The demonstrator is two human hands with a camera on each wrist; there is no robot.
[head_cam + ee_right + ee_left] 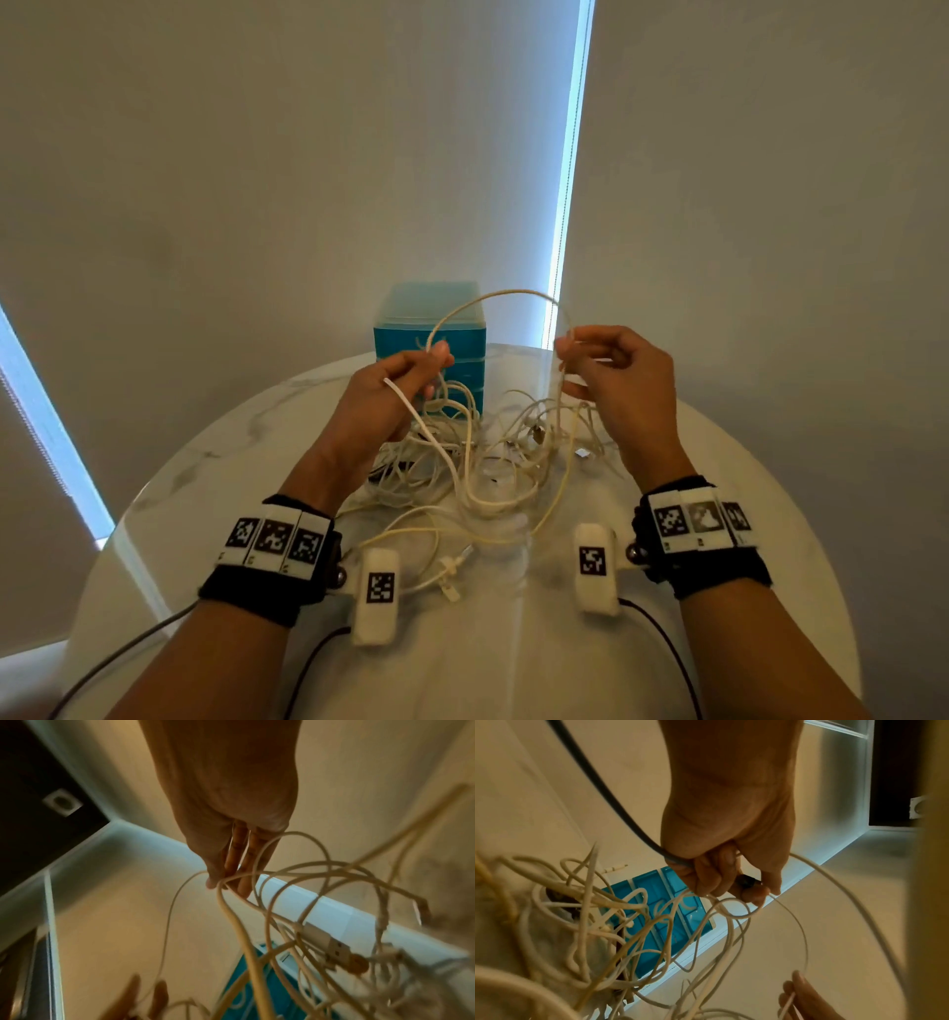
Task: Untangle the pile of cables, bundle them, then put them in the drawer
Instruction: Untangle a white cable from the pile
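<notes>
text: none legible | wrist bands point(277, 539): black-and-white square code markers only, no words

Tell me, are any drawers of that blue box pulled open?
No: in the head view the blue drawer box behind the cable pile shows all its fronts flush and closed.

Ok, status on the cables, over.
Left hand and right hand each pinch one cable loop, raised. Pile still tangled on table. Drawer unit behind, shut.
</notes>
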